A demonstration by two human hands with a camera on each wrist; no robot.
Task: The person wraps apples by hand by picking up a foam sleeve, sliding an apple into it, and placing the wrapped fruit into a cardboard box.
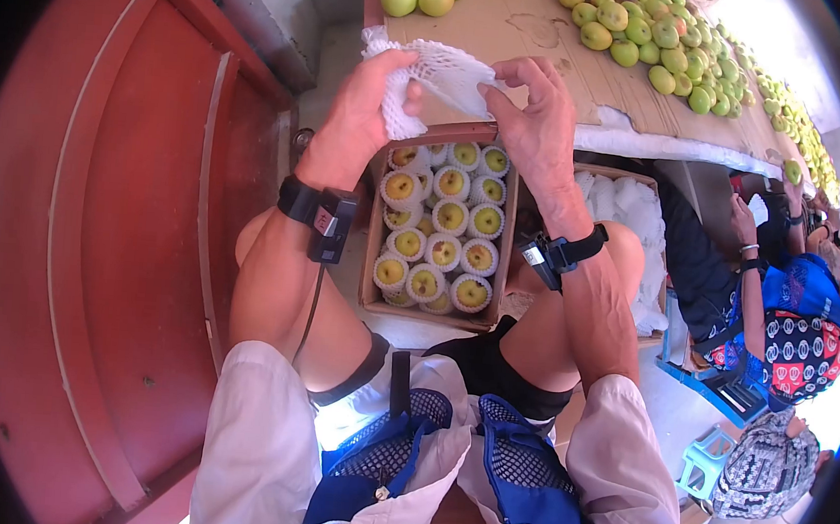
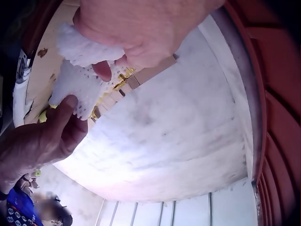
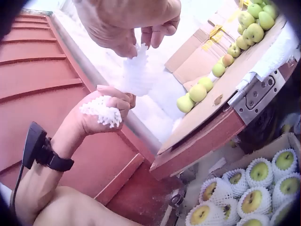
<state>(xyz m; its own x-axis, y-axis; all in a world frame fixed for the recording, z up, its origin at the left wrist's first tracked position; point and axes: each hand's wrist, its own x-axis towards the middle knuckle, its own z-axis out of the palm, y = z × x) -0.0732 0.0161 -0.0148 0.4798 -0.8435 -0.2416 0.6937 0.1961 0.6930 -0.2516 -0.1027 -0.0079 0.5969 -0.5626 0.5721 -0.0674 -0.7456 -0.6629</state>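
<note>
A white foam fruit net (image 1: 448, 72) stretches between my two hands over the front of the table. My left hand (image 1: 366, 93) grips one end, and a bunched end of foam sticks out beside its thumb. The opposite end is pinched between the thumb and fingers of my right hand (image 1: 539, 124). In the right wrist view, the net (image 3: 136, 77) hangs taut from the right fingertips down to the left fist. Below the hands stands a carton (image 1: 509, 239) of yellow-green apples (image 1: 450, 217), each in its own foam net, stem ends up.
Loose apples (image 1: 641, 29) pile on the cardboard-covered table (image 1: 514, 35) ahead. Right of the apple carton, another box holds white foam nets (image 1: 628, 208). A red door (image 1: 133, 193) is close on the left. Another person (image 1: 777, 316) is at the right, near a blue stool (image 1: 706, 457).
</note>
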